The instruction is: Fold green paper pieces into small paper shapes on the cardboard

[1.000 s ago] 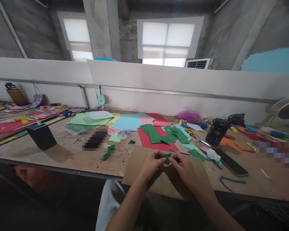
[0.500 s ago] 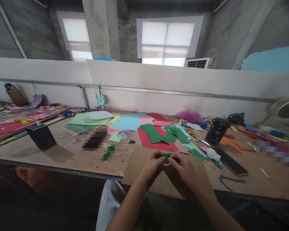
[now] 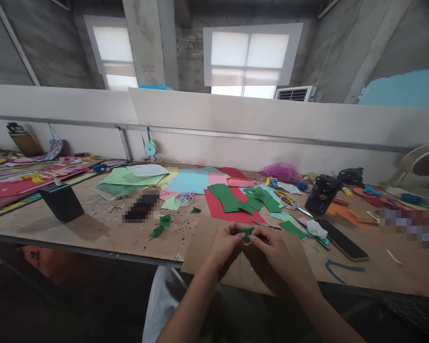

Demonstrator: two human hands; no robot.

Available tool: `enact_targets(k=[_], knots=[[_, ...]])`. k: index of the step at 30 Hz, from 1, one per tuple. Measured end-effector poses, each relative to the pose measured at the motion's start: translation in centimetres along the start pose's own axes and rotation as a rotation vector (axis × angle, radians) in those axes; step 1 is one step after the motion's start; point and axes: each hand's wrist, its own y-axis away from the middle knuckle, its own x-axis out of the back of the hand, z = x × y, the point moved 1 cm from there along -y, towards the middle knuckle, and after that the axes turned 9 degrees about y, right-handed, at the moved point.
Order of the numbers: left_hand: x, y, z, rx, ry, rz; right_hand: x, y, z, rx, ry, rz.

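Note:
A small folded piece of green paper (image 3: pixel 248 234) is pinched between my two hands, above a brown cardboard sheet (image 3: pixel 205 243). My left hand (image 3: pixel 226 243) grips its left side with thumb and fingertips. On the other side, my right hand (image 3: pixel 270 242) holds it the same way. The fingers hide part of the paper's shape. Just beyond the hands, green paper strips (image 3: pixel 229 197) lie fanned on a red sheet (image 3: pixel 214 209). Several small green pieces (image 3: pixel 164 220) rest on the table to the left.
On the right are a phone (image 3: pixel 343 239), a crumpled white tissue (image 3: pixel 317 229), a dark cup (image 3: pixel 321 194) and a blue strip (image 3: pixel 345 267). A black box (image 3: pixel 61 202) stands at left. Light blue paper (image 3: pixel 188 181) and a pink net bundle (image 3: pixel 280 172) lie farther back.
Both hands stay in nearly the same place. The green paper between the fingertips has shifted very slightly; the table's other things have not moved.

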Motion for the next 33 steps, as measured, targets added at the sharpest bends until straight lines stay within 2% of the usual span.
enact_targets(k=[5,10,16,24,33], knots=[[0.4,-0.2,-0.3,0.003,-0.022,0.016,0.1,0.0,0.0,-0.005,-0.042,-0.024],[0.7,-0.4,-0.5,0.001,-0.043,0.042,0.2,-0.1,-0.1,-0.006,0.011,-0.099],[0.7,-0.4,-0.5,-0.018,-0.049,0.076,-0.5,-0.3,1.3,0.045,-0.019,-0.080],[0.7,-0.4,-0.7,-0.012,-0.005,0.006,-0.7,0.0,1.3,-0.035,-0.080,0.015],[0.6,0.0,-0.8,-0.016,-0.018,-0.041,-0.8,-0.1,1.4,-0.087,-0.069,0.010]])
